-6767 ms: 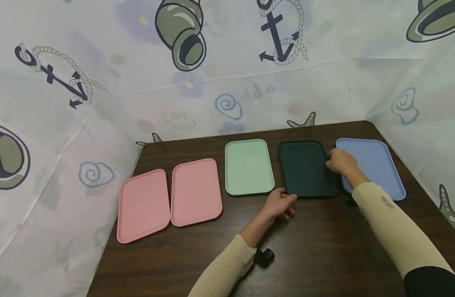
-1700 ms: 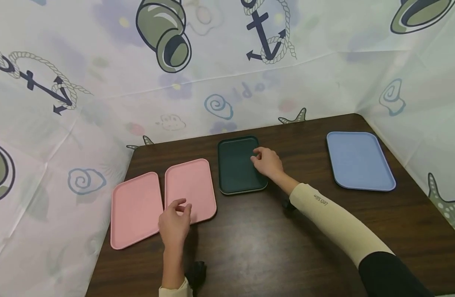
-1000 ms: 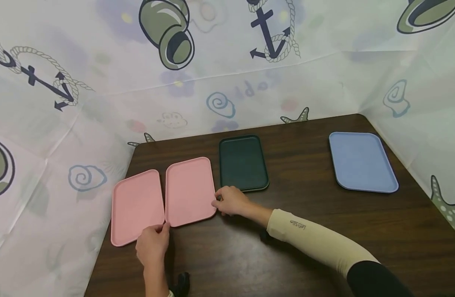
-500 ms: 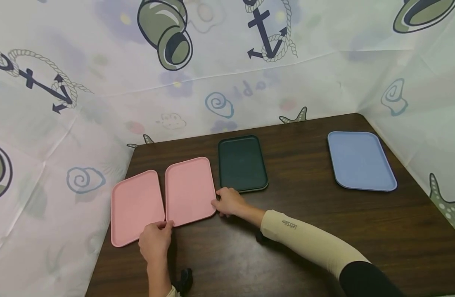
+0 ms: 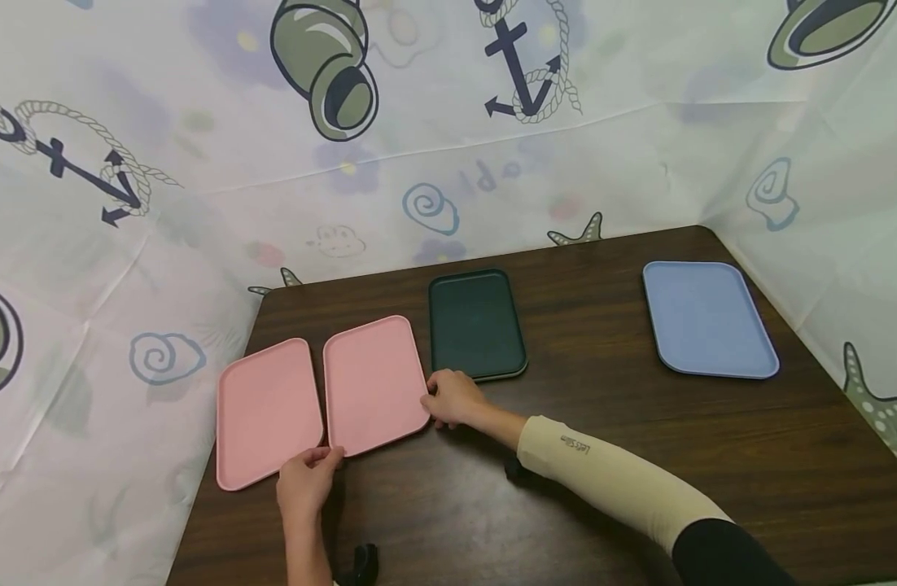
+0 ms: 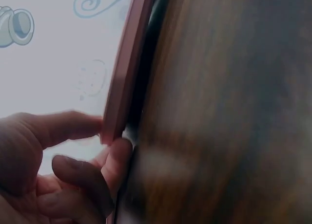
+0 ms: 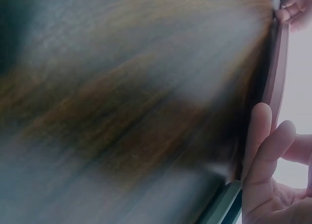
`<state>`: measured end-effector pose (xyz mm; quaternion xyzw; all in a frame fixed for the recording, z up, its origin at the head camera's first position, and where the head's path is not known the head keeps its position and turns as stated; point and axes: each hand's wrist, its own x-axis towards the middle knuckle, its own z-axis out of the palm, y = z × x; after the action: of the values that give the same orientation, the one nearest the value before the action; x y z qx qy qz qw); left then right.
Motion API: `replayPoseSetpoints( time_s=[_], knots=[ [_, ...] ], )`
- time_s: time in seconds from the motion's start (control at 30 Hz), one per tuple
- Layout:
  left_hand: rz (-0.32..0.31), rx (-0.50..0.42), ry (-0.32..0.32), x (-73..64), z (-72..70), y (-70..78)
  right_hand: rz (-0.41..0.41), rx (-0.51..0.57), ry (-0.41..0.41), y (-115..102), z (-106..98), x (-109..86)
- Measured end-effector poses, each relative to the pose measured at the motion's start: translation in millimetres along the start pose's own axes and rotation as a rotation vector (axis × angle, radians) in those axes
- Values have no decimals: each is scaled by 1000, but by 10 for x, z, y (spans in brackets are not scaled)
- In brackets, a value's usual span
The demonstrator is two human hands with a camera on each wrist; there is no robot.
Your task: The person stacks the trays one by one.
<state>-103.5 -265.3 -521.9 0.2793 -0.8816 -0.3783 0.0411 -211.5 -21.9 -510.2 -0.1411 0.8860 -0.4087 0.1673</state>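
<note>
Both hands hold the right-hand pink tray [image 5: 375, 389] by its near corners. My left hand [image 5: 305, 484] pinches the near left corner between thumb and fingers. On the near right corner, my right hand [image 5: 454, 399] grips the edge. In the left wrist view a dark gap runs under the tray's edge [image 6: 124, 73], so this side is slightly off the table. Just left lies another pink tray [image 5: 269, 415]. Behind my right hand rests a dark green tray [image 5: 478, 325], with a thin pale green rim [image 5: 501, 378] showing beneath it.
A blue tray [image 5: 708, 319] lies at the right of the brown wooden table [image 5: 588, 342]. A printed cloth [image 5: 448, 106] with anchors and shells hangs behind the table and along its sides.
The dark green tray has moved left onto the light green one. Both hands have come to the right-hand pink tray, which has lately shifted slightly towards me.
</note>
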Motion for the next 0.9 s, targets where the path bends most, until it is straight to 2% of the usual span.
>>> replayPoseSetpoints(
  time_s=[0.1,0.23,0.37,0.53,0.9],
  knots=[
    [-46,-82,-52,-16,-12,-10,4,1,-7,-6,-23,-6],
    [-76,-189,-89,-28,-17,-12,5,28,-24,-34,-69,-11],
    [-66,-281,-106,-24,3,-2,1,51,-39,-69,-129,-20],
    [-42,-339,-125,-24,48,9,-8,54,-57,-102,-199,-52],
    [-11,-476,-232,-50,30,63,-37,121,-73,-49,-371,-169]
  ],
)
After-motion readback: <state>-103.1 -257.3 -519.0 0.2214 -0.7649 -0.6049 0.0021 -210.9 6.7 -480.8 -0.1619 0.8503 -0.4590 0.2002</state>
